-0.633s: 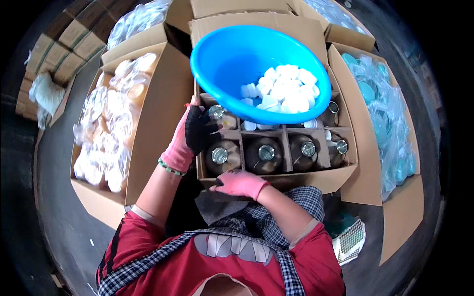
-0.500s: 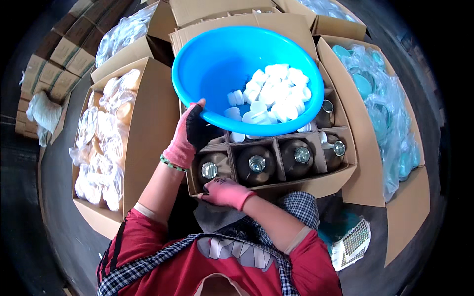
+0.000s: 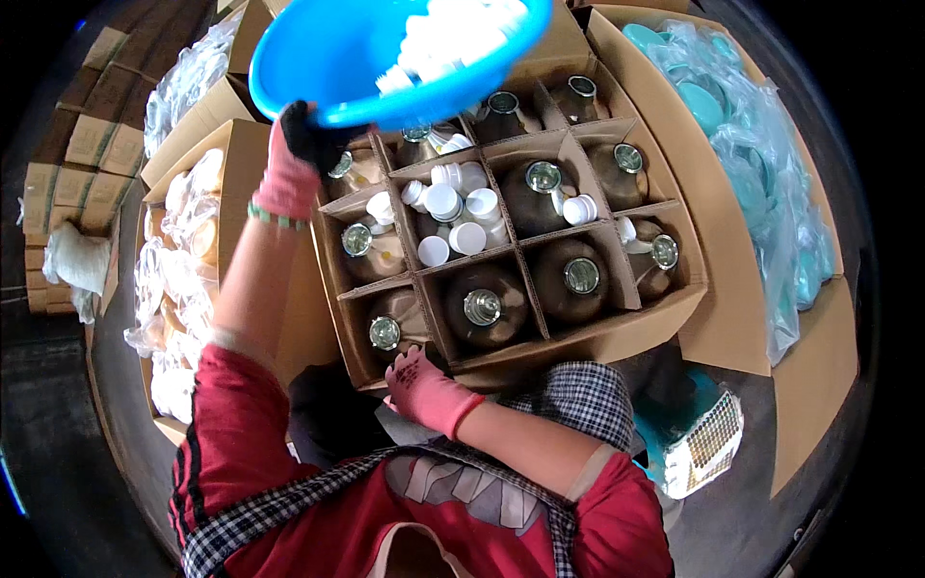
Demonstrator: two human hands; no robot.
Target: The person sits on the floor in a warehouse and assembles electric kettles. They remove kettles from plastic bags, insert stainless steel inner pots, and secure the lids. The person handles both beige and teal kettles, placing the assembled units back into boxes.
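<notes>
My left hand (image 3: 296,159), in a pink and black glove, grips the near left rim of a blue basin (image 3: 318,63). The basin is tilted at the far side of a divided cardboard box (image 3: 617,318). White plastic caps (image 3: 453,43) are heaped inside the basin. My right hand (image 3: 431,390), gloved alike, is closed over the box's near edge at its left corner. Beside it a glass bottle (image 3: 384,332) stands in its compartment. Other bottles (image 3: 483,306) fill more compartments. One middle compartment holds several loose white caps (image 3: 444,203), hiding what lies beneath.
To the left stands a box of plastic-wrapped pale lids (image 3: 193,260). A box of wrapped turquoise lids (image 3: 708,106) flanks the right side. At lower right lies a perforated silvery sheet (image 3: 708,443) by a turquoise object. Stacked cartons (image 3: 87,140) stand at far left.
The basin, held by my left hand, has moved up and left, uncovering more bottles and the compartment of loose caps. My right hand stays at the box's near edge.
</notes>
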